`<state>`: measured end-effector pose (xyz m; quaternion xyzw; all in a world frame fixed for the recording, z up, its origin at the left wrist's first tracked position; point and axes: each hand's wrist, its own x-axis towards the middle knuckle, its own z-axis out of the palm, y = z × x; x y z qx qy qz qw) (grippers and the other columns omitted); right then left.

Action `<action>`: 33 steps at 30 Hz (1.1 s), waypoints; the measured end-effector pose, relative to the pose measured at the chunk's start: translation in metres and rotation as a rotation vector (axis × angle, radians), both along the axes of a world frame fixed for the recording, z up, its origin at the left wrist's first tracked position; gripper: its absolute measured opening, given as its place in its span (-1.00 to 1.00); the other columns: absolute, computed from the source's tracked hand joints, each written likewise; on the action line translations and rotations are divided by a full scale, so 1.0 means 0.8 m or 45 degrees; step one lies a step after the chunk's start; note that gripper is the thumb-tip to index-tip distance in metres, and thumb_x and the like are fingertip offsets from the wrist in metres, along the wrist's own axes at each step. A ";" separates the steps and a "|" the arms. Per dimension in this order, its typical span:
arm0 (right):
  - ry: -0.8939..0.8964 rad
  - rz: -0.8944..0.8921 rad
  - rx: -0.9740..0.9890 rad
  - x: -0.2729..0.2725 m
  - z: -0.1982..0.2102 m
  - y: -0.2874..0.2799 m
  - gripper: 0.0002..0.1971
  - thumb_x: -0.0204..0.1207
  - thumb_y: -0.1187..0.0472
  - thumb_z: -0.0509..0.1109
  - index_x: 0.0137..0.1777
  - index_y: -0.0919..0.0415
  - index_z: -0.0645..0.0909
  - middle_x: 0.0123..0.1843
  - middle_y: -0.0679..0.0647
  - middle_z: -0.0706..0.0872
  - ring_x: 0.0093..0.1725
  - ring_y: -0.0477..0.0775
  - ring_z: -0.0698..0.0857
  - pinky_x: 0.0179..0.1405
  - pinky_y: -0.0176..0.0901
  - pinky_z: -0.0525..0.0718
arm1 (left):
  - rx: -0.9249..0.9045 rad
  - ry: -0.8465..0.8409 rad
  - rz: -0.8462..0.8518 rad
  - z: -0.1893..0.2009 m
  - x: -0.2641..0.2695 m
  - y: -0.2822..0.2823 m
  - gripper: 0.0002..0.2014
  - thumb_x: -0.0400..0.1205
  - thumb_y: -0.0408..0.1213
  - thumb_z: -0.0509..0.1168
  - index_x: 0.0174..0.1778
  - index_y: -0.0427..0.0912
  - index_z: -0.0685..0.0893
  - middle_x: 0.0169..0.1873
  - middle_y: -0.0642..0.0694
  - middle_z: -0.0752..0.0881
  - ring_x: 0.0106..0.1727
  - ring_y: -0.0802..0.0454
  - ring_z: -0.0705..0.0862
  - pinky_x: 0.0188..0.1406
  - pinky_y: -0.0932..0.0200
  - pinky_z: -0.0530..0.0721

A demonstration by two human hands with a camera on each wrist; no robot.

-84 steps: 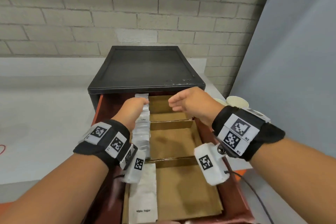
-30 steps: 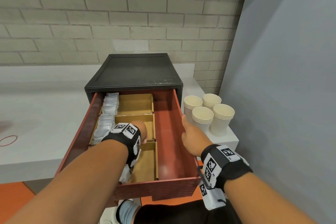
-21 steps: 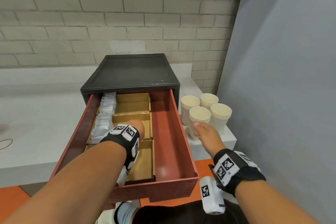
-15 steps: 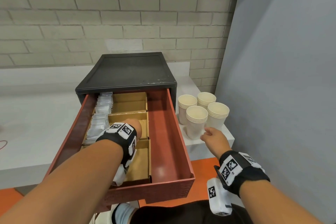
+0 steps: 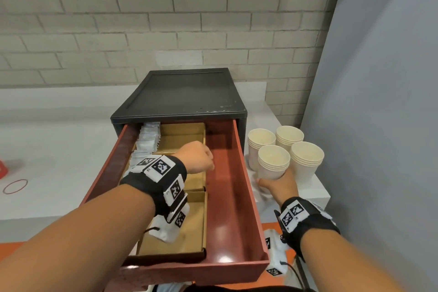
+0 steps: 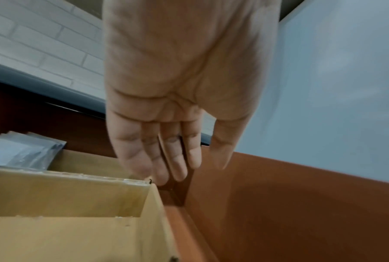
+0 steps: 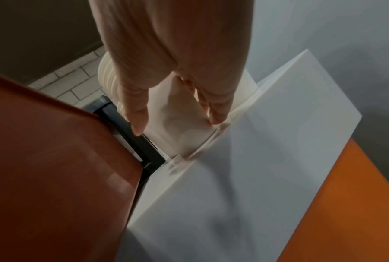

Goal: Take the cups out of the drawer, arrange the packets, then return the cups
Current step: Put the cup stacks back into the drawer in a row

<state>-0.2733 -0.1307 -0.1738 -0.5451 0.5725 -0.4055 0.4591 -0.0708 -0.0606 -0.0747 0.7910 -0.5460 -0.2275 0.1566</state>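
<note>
The red drawer (image 5: 239,173) stands pulled out of a black cabinet (image 5: 182,95). Inside on its left sits a cardboard divider (image 5: 180,137), whose left column holds white packets (image 5: 147,140); the drawer's right half is bare. Several stacks of cream paper cups stand on the white counter to the right of the drawer. My right hand (image 5: 275,179) grips the front-left cup stack (image 5: 273,163) near its base, with thumb and fingers on opposite sides of the cup stack (image 7: 180,124). My left hand (image 6: 193,168) hangs open over the divider's right edge (image 6: 153,203) and holds nothing.
A grey wall panel (image 5: 379,102) rises close behind the cups on the right. The counter's corner (image 5: 317,194) ends just past the stacks, with orange floor (image 7: 357,203) below. A red rubber band (image 5: 15,186) lies far left on the counter.
My right hand left the drawer's right rim, travelled right to the cups and closed round the front-left stack. My left hand stayed over the divider.
</note>
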 end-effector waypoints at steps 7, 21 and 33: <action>0.046 0.048 -0.224 0.010 0.001 -0.013 -0.35 -0.10 0.13 0.53 0.09 0.28 0.56 -0.01 0.16 0.72 -0.01 0.16 0.74 -0.10 -0.10 0.70 | -0.336 0.334 -0.044 0.004 -0.033 -0.014 -0.73 0.55 -0.33 0.37 0.18 -0.16 0.68 -0.08 0.00 0.66 -0.05 0.08 0.62 -0.08 0.28 0.54; -0.031 0.269 -0.544 -0.001 0.120 0.033 -0.45 0.36 0.35 0.53 0.36 0.11 0.51 0.15 -0.07 0.63 0.13 -0.08 0.63 0.03 -0.43 0.59 | -0.712 1.019 -0.209 0.042 -0.070 -0.020 -0.30 0.25 -0.35 0.58 0.36 -0.15 0.58 0.17 -0.09 0.74 0.19 0.04 0.70 0.17 0.12 0.66; 0.091 -0.388 -0.282 -0.097 0.028 -0.005 -0.07 0.32 0.24 0.58 0.62 0.15 0.12 0.55 0.18 0.31 0.52 0.15 0.36 0.46 0.03 0.35 | -0.806 0.793 0.142 -0.021 0.017 -0.024 -0.22 0.28 -0.53 0.59 0.43 -0.19 0.48 0.26 -0.11 0.65 0.26 0.01 0.59 0.19 0.17 0.53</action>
